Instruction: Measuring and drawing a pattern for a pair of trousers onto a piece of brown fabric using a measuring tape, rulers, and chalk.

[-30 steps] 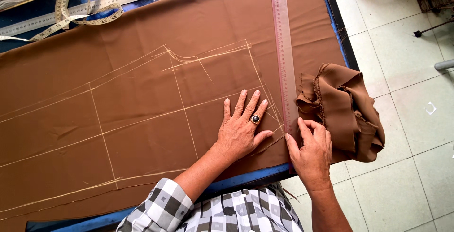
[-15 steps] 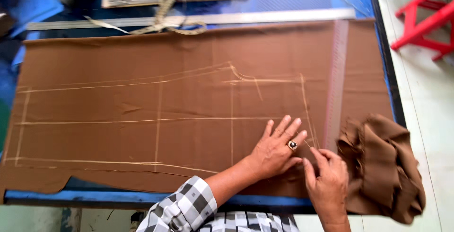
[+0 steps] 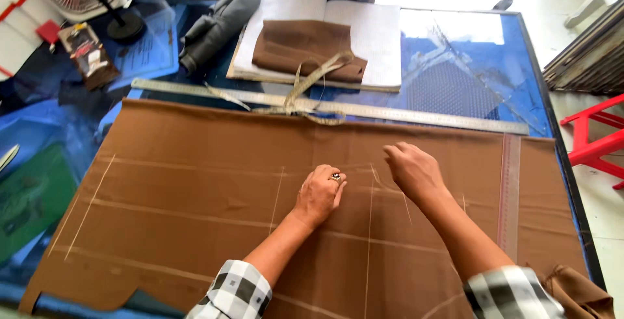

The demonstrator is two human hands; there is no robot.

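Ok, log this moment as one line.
left hand: fist resting on brown fabric | right hand: fingertips at chalk lines | metal ruler: along far edge

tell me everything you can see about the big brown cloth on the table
The brown cloth is a matte woven sheet spread flat over the blue table, marked with pale chalk lines in a pattern outline. Its far edge runs beside a long metal ruler. The left hand and right hand rest on it near the middle.
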